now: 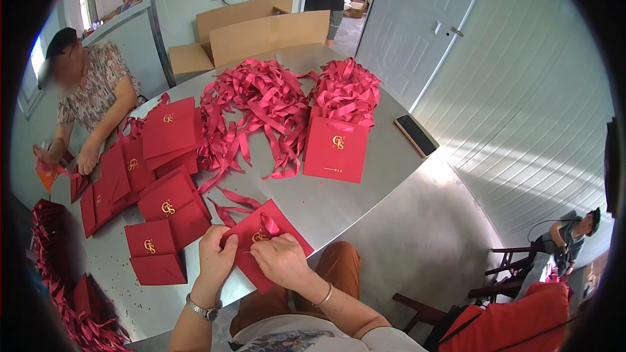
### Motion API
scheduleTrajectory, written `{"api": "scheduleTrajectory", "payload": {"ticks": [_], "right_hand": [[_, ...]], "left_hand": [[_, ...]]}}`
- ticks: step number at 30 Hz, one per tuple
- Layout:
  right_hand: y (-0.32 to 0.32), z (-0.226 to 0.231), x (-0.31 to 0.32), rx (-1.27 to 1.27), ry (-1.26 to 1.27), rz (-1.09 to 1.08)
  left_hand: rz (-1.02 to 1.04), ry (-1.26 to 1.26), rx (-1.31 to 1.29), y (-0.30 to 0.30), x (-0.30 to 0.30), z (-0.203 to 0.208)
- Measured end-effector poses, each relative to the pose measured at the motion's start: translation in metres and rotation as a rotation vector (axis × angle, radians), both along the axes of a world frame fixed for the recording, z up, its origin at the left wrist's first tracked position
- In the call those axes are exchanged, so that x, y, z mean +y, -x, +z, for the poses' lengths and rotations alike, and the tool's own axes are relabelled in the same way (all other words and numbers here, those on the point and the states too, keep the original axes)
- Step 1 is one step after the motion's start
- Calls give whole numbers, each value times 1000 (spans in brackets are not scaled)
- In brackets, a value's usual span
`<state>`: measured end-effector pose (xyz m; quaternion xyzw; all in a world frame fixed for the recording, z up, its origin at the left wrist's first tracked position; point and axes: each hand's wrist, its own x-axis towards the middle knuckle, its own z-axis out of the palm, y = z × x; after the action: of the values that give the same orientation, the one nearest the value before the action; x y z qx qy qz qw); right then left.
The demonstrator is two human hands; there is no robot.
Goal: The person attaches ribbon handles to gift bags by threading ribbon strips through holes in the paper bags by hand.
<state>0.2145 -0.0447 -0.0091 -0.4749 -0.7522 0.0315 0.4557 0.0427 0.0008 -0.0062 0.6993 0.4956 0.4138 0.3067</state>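
Observation:
A flat red paper bag (287, 216) with a gold emblem lies slanted at the table's near edge, in front of me. My left hand (219, 251) grips its left side, thumb on the front face. Closed in a pinch, my right hand (282, 259) rests over the middle of the bag on a pink-red ribbon (268, 223), whose short loop shows above the fingers; the fingertips are partly hidden. Another ribbon (238, 201) trails on the table beyond the bag's upper left corner. Folded red bags (173, 205) lie in overlapping piles to the left.
Ribbon heaps (261, 94) cover the table's far side, beside a stack of ribboned bags (336, 153). A phone (416, 135) lies at the right edge. Cardboard boxes (270, 36) stand behind. A co-worker (98, 91) handles bags at left; a red-draped chair (508, 319) is at lower right.

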Motion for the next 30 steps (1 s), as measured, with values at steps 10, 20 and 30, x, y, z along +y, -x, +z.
{"api": "scheduleTrajectory", "payload": {"ticks": [10,20,30], "right_hand": [[1,0,-1,-8,7,-5],[2,3,-1,-17,3,-10],[4,3,0,-27,4,-5]], "left_hand": [[-4,-18,8,0,0,1],[-5,-27,25,1,-1,3],[1,-17,6,3,-1,0]]}}
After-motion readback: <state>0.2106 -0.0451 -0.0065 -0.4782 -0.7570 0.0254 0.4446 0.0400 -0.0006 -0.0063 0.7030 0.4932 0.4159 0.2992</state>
